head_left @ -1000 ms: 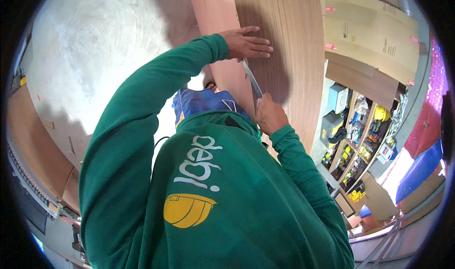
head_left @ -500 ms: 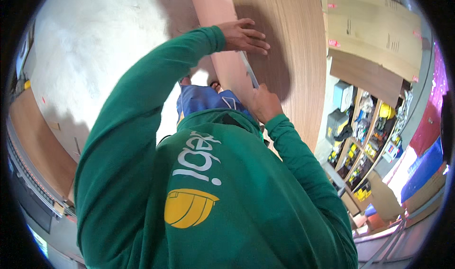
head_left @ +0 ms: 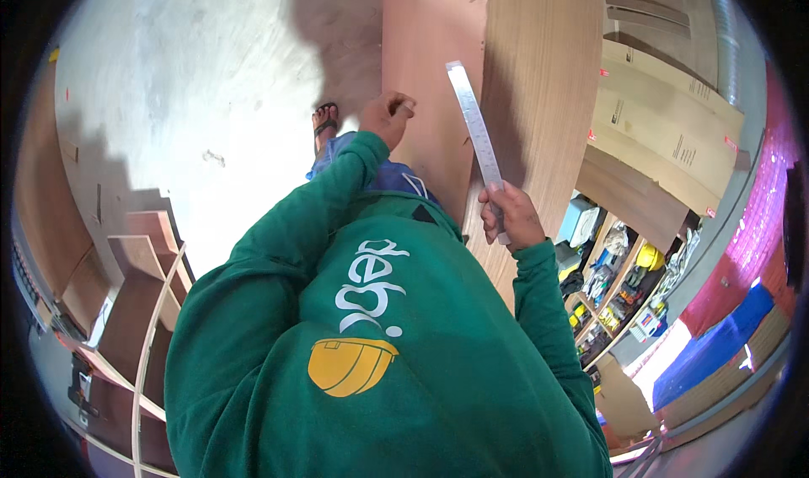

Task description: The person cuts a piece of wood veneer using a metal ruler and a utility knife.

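Ruler (head_left: 476, 132), a long steel strip, is pinched at its lower end by the right hand (head_left: 511, 218); its long axis runs up and away, slightly leftward, across the wood panel (head_left: 539, 82). Left hand (head_left: 386, 117) is a closed fist at the panel's pale edge, left of the ruler, apart from it. Shelf bins (head_left: 611, 284) at right hold small tools, too small to identify.

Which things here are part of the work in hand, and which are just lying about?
In hand:
- metal ruler, gripped in the right hand
- wooden panel, under the ruler
- left hand, fisted by the panel's edge

Lying about:
- cardboard sheets
- shelf of tools
- wood offcuts
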`<state>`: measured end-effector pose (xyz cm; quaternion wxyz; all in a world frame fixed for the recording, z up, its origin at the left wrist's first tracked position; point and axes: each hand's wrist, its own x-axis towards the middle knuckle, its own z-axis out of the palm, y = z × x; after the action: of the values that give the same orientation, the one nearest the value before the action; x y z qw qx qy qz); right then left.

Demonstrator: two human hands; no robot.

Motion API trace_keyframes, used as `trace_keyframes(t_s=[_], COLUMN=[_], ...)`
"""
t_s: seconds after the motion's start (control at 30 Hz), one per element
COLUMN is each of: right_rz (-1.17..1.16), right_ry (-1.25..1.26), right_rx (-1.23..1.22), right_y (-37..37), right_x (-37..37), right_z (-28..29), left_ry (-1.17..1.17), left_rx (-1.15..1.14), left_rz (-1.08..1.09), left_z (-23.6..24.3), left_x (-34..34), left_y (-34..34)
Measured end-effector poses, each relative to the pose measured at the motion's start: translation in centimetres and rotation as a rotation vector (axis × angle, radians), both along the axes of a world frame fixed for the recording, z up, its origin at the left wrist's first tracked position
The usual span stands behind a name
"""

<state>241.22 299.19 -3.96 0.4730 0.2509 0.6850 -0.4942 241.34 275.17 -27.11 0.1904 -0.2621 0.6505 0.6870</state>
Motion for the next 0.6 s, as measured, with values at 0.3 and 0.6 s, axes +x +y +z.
trace_keyframes(t_s=[0.3,0.6], right_rz=[-0.061,-0.044], right_ry=[-0.089,-0.064], right_rx=[-0.152,-0.231], right_y=[0.6,1.9], right_x=[0.5,1.5], right_z=[0.0,-0.3], left_ry=[0.079,0.017], left_rx=[0.610,0.576], left_rz=[-0.079,0.038], left_z=[6.0,7.4], left_x=[-1.2,-1.1], left_y=[3.0,4.4])
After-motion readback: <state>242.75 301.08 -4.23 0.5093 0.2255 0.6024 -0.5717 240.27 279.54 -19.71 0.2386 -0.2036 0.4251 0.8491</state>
